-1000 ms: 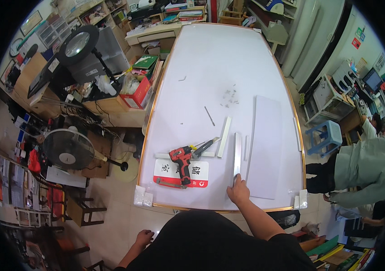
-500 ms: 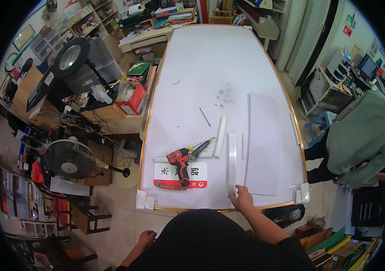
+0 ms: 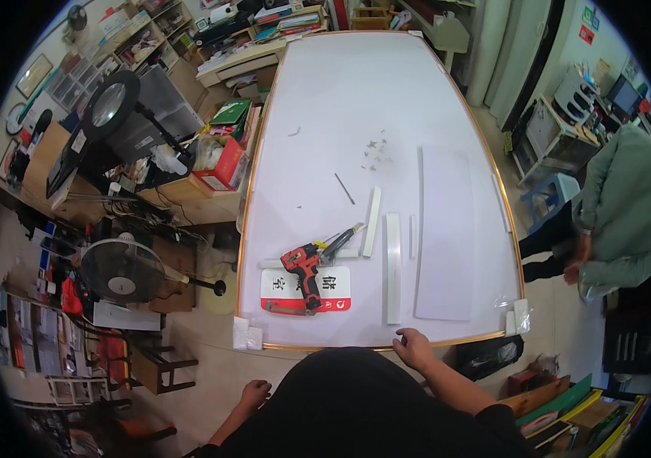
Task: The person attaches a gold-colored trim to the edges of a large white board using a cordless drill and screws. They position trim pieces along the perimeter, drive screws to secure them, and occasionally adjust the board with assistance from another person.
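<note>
At the table's near edge my right hand [image 3: 415, 350] is empty, with its fingers loosely apart. It is just short of the near end of a long white strip [image 3: 392, 269] and does not touch it. My left hand [image 3: 255, 395] hangs below the table edge beside my body, holding nothing, its fingers slightly bent. A red and black cordless drill [image 3: 304, 276] lies on a white and red sign [image 3: 338, 284]. Against the drill rests a utility knife [image 3: 339, 246]. Two more white strips, a short one [image 3: 371, 221] and a crosswise one [image 3: 273, 264], lie close by.
A large white panel [image 3: 344, 84] with a gold edge forms the tabletop. On it lie a pale flat sheet [image 3: 444, 237], a thin dark rod [image 3: 344, 188] and small scraps [image 3: 374, 153]. A fan [image 3: 121, 271] stands left; a person in green [image 3: 623, 202] is at the right.
My right hand has drawn back from the long strip's near end toward the table edge. My left hand has shifted slightly. The person at the right has turned, and their hands now show.
</note>
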A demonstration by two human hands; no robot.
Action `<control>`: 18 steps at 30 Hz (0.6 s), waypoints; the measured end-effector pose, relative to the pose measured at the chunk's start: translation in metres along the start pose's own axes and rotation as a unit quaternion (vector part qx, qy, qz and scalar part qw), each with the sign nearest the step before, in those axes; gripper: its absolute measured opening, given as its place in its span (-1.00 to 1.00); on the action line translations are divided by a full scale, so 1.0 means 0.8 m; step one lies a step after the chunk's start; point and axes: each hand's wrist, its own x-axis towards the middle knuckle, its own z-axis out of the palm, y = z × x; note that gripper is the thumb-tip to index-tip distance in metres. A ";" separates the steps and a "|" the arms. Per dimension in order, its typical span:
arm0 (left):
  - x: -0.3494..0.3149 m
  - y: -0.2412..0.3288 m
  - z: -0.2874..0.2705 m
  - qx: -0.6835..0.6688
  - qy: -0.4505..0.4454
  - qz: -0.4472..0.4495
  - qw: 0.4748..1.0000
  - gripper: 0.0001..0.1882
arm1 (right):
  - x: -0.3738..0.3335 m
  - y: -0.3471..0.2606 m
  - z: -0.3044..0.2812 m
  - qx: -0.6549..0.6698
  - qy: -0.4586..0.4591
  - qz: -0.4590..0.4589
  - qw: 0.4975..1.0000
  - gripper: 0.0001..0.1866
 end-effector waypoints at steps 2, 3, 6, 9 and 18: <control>0.002 -0.006 -0.005 0.041 -0.007 0.031 0.999 -0.68 | 0.003 -0.003 -0.001 0.014 -0.004 0.014 1.000 -0.60; 0.002 -0.011 -0.009 0.056 -0.004 0.037 0.998 -0.66 | 0.003 -0.006 -0.001 0.023 -0.001 0.012 1.000 -0.61; -0.003 -0.024 -0.034 0.184 -0.019 0.040 0.982 -0.60 | 0.000 -0.014 -0.002 0.115 -0.047 0.022 0.992 -0.61; -0.028 -0.034 -0.062 0.204 -0.001 0.036 0.978 -0.57 | -0.013 -0.017 0.003 0.233 -0.116 0.049 0.964 -0.59; -0.098 0.103 -0.090 0.401 -0.079 -0.133 0.903 -0.59 | -0.090 0.043 0.069 0.360 -0.198 0.085 0.908 -0.60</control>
